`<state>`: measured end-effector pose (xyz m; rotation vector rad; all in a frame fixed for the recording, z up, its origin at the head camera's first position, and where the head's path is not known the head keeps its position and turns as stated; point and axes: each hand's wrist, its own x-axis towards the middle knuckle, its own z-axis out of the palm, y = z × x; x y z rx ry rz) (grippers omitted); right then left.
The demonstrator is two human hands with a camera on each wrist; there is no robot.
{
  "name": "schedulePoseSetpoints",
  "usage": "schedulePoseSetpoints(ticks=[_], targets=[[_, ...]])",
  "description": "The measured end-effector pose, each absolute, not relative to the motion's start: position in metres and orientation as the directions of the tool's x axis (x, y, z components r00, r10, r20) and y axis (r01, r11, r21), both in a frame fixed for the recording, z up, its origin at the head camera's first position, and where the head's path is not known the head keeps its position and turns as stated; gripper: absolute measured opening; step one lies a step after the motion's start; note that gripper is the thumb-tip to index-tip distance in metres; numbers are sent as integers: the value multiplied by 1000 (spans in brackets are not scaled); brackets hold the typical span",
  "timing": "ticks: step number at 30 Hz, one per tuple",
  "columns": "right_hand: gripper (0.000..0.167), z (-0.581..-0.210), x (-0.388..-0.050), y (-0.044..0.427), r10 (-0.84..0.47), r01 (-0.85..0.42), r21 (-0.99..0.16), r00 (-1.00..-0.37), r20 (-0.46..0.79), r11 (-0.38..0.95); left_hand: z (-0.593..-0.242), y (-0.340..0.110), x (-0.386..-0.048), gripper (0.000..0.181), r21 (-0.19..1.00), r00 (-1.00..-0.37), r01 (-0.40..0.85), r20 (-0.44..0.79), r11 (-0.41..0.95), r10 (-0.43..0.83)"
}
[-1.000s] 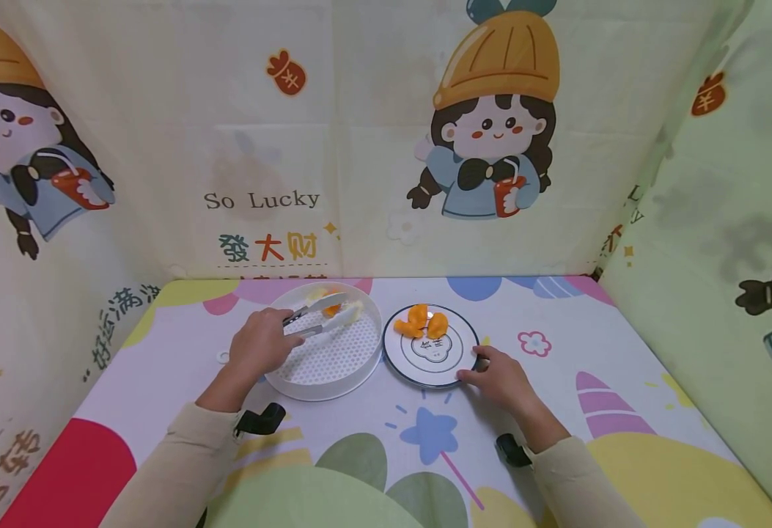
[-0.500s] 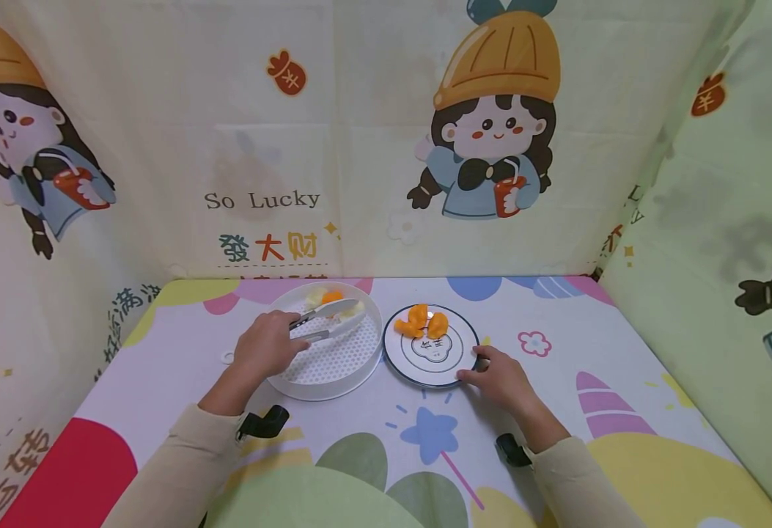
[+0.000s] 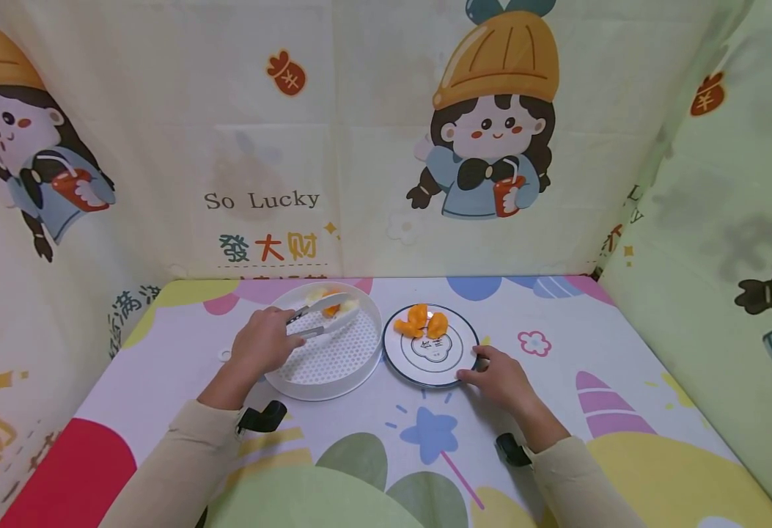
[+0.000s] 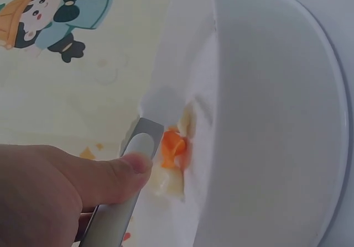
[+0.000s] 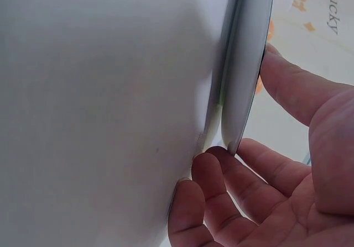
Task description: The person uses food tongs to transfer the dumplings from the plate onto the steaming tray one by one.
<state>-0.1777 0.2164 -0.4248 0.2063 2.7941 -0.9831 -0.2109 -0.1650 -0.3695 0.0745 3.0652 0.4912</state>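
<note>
My left hand (image 3: 263, 343) grips a pair of metal tongs (image 3: 313, 306) with pale tips, thumb along one arm in the left wrist view. The tips reach into a round white strainer-like basket (image 3: 322, 389) with a perforated floor. Around them lie an orange piece (image 4: 173, 146) and pale pieces (image 4: 167, 182) of what looks like cut food; whether the tips touch them I cannot tell. With my right hand (image 3: 501, 374) I hold the right edge of a white plate (image 3: 428, 370) with a dark rim, thumb on top, fingertips at its underside. Several orange pieces (image 3: 417, 317) sit toward its back.
Basket and plate stand side by side, nearly touching, on a table with a colourful printed cloth (image 3: 353, 499). A printed fabric wall (image 3: 372, 147) rises behind the table. More printed fabric hangs at the left and right.
Half a second ago the tongs sat a little farther right, with the orange piece showing beyond them. They have moved back left over it. My right hand and the plate stay put.
</note>
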Motion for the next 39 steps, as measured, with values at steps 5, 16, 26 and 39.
schedulePoseSetpoints(ticks=[5,16,26,39], targets=[[71,-426,-178,217,71,181,-605,-977,-201,775,-372,-165,-213,61,311,-999,38,-17,950,45],[71,-426,-179,217,75,185,-602,-976,-202,777,-375,-168,-214,56,340,-999,31,15,940,28],[70,-425,-178,217,73,181,-598,-977,-200,781,-373,-169,-212,53,375,-1000,5,28,927,-6],[70,-426,-178,216,77,185,-608,-977,-199,772,-368,-167,-208,57,397,-998,12,57,918,-11]])
